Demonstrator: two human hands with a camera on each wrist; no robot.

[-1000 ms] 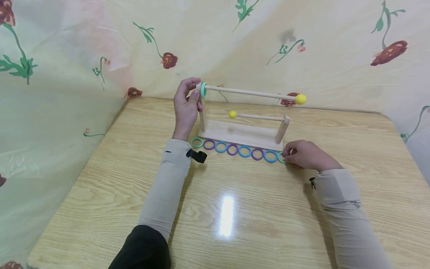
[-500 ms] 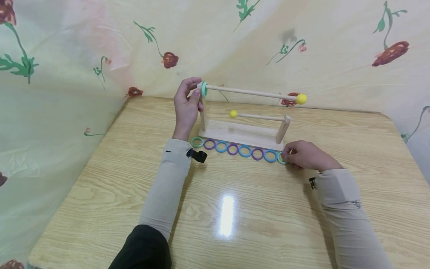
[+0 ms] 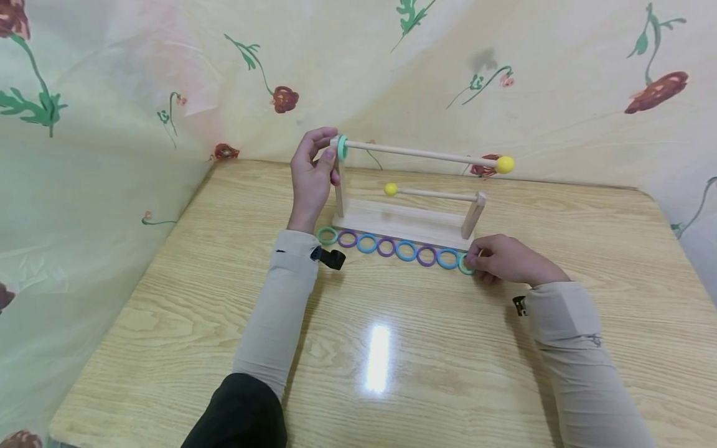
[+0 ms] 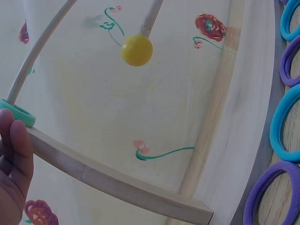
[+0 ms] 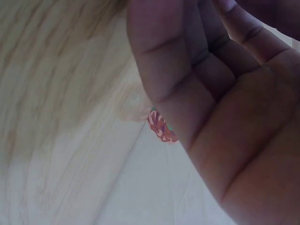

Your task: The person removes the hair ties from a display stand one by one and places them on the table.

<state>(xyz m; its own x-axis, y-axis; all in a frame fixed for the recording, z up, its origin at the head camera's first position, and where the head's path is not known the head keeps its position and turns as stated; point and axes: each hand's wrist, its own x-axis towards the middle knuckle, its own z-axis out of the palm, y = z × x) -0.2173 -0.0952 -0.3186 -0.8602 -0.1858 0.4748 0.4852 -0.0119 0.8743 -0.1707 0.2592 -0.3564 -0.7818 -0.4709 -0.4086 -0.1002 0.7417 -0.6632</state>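
Note:
A wooden stand [image 3: 403, 223] has a post at each end, each bearing a rod tipped with a yellow ball. At the top of the left post, my left hand [image 3: 312, 174] grips the wood, its fingers beside a green hair tie [image 3: 342, 149] around the long rod's base. In the left wrist view, fingertips touch that green hair tie [image 4: 18, 114]. Along the stand's front edge lies a row of blue, purple and green hair ties [image 3: 406, 250]. My right hand [image 3: 512, 260] pinches the green hair tie [image 3: 463, 264] at the row's right end, partly covering it.
The wooden table [image 3: 224, 311] ends at a flower-patterned cloth [image 3: 358, 74] behind the stand. The long rod's yellow ball [image 3: 505, 165] juts past the right post. A shorter rod [image 3: 437, 195] points left below it.
My right hand has moved slightly left with the green hair tie, and the row has shifted a little left along the stand. The left hand keeps its place on the post.

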